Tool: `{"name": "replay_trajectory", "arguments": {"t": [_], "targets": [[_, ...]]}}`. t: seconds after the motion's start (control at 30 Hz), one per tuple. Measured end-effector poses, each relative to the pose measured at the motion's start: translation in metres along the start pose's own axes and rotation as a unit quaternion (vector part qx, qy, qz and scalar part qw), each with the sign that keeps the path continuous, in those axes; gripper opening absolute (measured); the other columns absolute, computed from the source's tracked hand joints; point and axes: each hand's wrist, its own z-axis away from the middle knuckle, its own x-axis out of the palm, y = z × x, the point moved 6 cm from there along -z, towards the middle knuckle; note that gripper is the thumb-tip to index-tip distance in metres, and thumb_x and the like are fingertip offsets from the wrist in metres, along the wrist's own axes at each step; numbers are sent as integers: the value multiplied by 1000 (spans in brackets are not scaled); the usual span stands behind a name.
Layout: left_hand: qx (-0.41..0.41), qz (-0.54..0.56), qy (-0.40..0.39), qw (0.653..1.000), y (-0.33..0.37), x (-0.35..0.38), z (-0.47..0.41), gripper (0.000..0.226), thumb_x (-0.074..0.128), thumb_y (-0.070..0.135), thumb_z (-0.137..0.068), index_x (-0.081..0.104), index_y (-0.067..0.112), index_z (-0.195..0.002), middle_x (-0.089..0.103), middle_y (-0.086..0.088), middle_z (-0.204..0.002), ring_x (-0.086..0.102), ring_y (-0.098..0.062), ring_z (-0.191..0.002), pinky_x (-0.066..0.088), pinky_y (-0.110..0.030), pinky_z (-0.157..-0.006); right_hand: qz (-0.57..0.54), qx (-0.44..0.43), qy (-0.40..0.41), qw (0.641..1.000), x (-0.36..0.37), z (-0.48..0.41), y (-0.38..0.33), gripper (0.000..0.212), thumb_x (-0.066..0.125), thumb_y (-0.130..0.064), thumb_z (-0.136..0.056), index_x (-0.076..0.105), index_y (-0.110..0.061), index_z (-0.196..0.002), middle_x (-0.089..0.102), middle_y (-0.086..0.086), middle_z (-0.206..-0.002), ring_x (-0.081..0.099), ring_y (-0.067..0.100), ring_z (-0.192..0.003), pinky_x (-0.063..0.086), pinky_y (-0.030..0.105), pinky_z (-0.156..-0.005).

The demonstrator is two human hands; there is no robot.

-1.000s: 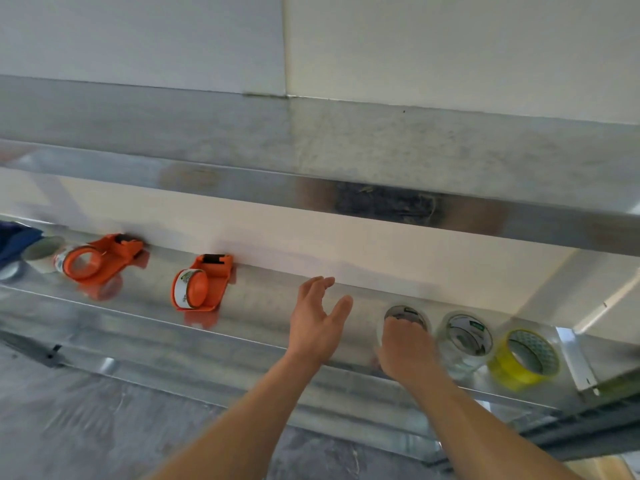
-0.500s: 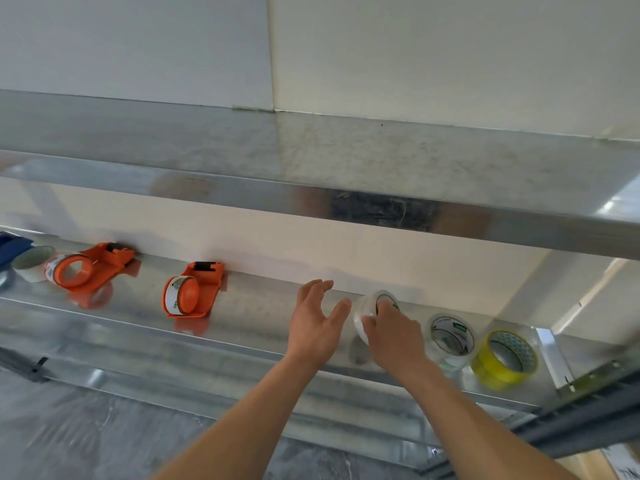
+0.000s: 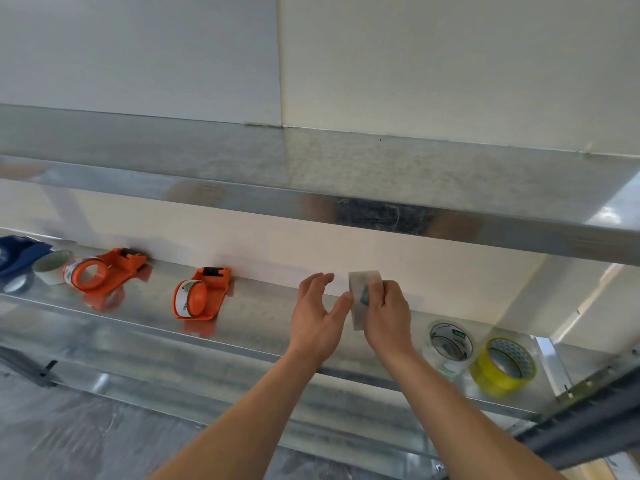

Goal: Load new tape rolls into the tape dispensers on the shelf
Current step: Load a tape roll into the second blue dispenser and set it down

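Right hand (image 3: 386,311) clenched (left hand (image 3: 317,315) spread)

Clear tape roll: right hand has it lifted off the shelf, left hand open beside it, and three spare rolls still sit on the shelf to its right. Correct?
Not quite: the head view shows two spare rolls there, a clear roll and a yellow roll. The rest holds: right hand grips the lifted clear tape roll, left hand open beside it.

Metal shelf (image 3: 263,327) against white wall. On it, left to right: blue item (image 3: 15,252), pale tape roll (image 3: 52,266), orange dispenser (image 3: 104,273), second orange dispenser (image 3: 201,294), clear tape roll (image 3: 450,344), yellow tape roll (image 3: 502,365) just beside it.
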Motion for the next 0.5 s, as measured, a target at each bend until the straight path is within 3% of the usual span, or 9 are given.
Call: {"name": "replay_trajectory", "arguments": {"t": [0.37,0.5], "targets": [[-2,25,23,999,6,-9,6,42,59,36,-93,51,27,-133,43,13,-139,44,-1,-117,38,-24,-100,-66,-4,23,998,-6,10,-18,34,32,-35,-108,52,-11,-93,52,-4,-82,51,13,-76,36,30,-75],[-7,36,35,999,4,-23,8,41,59,34,-93,52,25,-133,43,12,-139,44,-3,-119,34,-19,-97,-75,-11,12,997,3,15,-27,34,33,-33,-108,51,-13,-87,52,-6,-80,51,15,-76,37,32,-75]]}}
